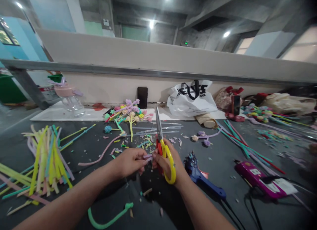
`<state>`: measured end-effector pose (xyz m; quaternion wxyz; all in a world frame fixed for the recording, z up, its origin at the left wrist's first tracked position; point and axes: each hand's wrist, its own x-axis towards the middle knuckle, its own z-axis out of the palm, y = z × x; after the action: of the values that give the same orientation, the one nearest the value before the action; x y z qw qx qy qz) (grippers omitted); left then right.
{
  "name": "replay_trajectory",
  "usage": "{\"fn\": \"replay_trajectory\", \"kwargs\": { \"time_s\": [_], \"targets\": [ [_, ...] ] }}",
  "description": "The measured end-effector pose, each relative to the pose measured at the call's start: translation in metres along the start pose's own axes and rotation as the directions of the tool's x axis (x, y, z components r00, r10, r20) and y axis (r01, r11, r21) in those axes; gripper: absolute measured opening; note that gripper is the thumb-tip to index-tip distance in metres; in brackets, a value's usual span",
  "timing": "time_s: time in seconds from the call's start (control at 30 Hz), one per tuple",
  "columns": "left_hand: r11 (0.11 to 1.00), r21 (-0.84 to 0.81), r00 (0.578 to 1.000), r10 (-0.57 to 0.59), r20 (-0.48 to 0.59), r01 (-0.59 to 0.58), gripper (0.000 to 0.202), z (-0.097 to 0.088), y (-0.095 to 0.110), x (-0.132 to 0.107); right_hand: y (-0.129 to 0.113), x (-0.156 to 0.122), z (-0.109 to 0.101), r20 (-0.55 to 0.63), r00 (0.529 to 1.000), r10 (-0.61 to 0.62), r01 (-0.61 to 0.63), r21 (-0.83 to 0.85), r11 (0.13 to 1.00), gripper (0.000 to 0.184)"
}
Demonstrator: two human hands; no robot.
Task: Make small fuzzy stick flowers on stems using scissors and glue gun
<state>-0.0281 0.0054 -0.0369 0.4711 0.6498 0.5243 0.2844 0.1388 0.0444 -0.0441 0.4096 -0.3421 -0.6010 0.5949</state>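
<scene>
My left hand (132, 162) is closed, pinching a short lilac piece of chenille stem (148, 156) between thumb and fingers. Scissors (170, 164) with red and yellow handles are gripped in my right hand (174, 159), blades pointing up and away. The fingertips of that same hand touch the other end of the lilac piece. Small cut bits (148, 142) in several colours lie scattered just beyond both hands. A green stem (109, 225) with a knotted end curves on the dark table below my left forearm.
At left lies a pile of pastel stems (49, 160). To the right are a blue glue gun (205, 182) and a magenta device (260, 180), both with cables. A phone (142, 97), finished stem flowers (128, 111), a white bag (192, 99) and a glass cup (71, 104) stand along the back.
</scene>
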Motion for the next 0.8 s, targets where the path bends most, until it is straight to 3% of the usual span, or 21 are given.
{"fn": "replay_trajectory", "kwargs": {
  "time_s": [0.07,0.13,0.2,0.33,0.43,0.53,0.63,0.8],
  "targets": [
    [0.995,0.098,0.993,0.026,-0.118,-0.015,0.015,-0.01,0.002,0.001,0.002,0.002,-0.004,-0.046,0.999,-0.013,0.014,0.024,1.0,0.053],
    [0.982,0.183,0.96,0.094,-0.264,-0.046,0.02,-0.018,0.003,0.002,0.003,0.003,-0.006,-0.075,0.997,-0.007,0.009,0.019,1.0,0.051],
    [0.978,0.196,0.936,0.137,-0.324,-0.075,0.024,-0.019,0.004,0.002,0.003,0.004,-0.006,-0.075,0.997,-0.011,0.01,-0.015,1.0,0.051],
    [0.996,-0.032,0.981,0.08,-0.178,-0.087,0.028,0.0,0.001,0.003,0.001,0.001,0.0,-0.028,1.0,-0.014,0.011,-0.092,0.996,0.051],
    [0.966,-0.258,0.997,-0.038,-0.07,0.019,0.033,0.013,-0.001,0.004,0.001,-0.001,0.004,-0.031,0.999,-0.011,0.007,-0.124,0.992,0.048],
    [0.889,-0.443,0.993,-0.121,0.013,0.114,0.034,0.015,-0.003,0.003,0.002,-0.002,0.005,-0.03,0.999,-0.03,0.027,-0.097,0.995,0.052],
    [0.785,-0.59,0.981,-0.134,0.137,0.189,0.032,0.011,-0.005,0.001,0.005,-0.002,0.003,-0.029,0.998,-0.052,0.051,-0.033,0.998,0.056],
    [0.68,-0.677,0.958,-0.157,0.24,0.281,0.024,0.011,-0.012,-0.001,0.007,-0.003,0.002,-0.015,0.998,-0.065,0.065,-0.01,0.998,0.056]
  ]
}}
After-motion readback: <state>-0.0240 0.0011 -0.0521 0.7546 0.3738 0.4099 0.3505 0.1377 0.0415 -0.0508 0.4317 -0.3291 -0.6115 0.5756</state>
